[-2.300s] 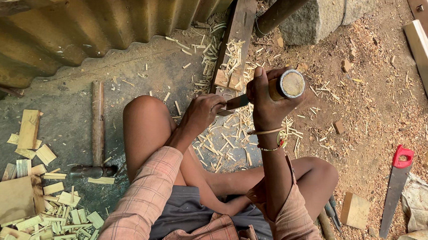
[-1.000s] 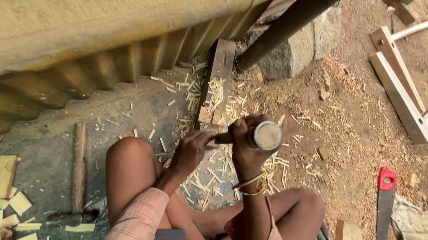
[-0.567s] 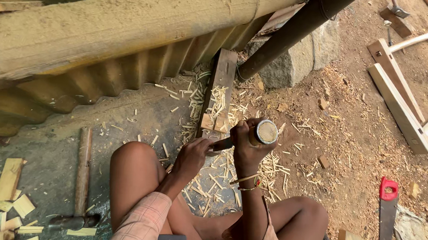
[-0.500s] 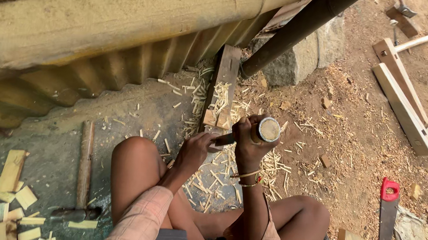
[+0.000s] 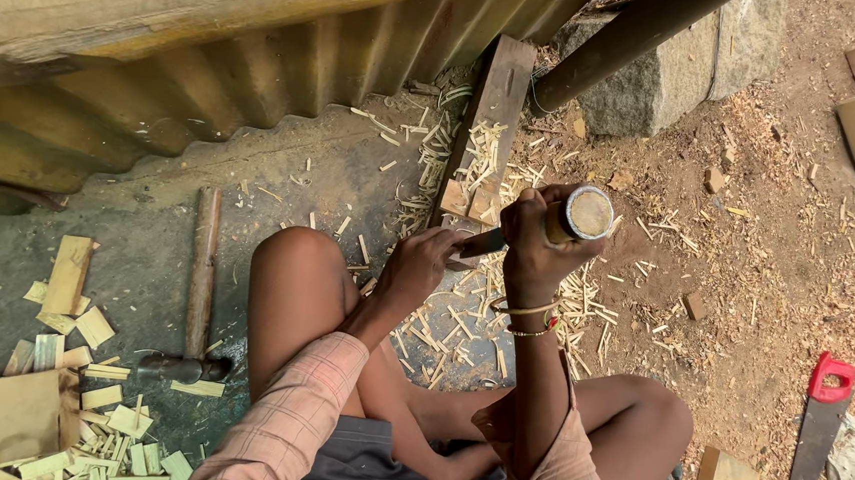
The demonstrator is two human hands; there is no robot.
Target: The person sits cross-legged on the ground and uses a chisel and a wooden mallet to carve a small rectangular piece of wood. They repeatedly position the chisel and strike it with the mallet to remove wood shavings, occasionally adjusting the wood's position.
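On the ground, just in front of the bent knees, the person holds a short bamboo tube [image 5: 582, 216] upright over a heap of shavings [image 5: 462, 323]. The right hand [image 5: 537, 253] is wrapped around the tube below its open cut end, fingers pressed together in a full grip. The left hand [image 5: 424, 265] is closed on the handle of a dark blade [image 5: 483, 242], whose edge meets the side of the tube; its fingers are curled tight, but how the thumb lies I cannot tell.

I think this tube is light and stiff, hollow, with a smooth skin that can slip in a sweaty palm. It may split along the grain, so the best place to take it is around the middle of the body, away from the cutting edge.

A hammer [image 5: 199, 284] lies on the concrete to the left, near flat wood chips [image 5: 86, 387]. A saw with red handle [image 5: 821, 428] rests on the earth, well apart, at the right.
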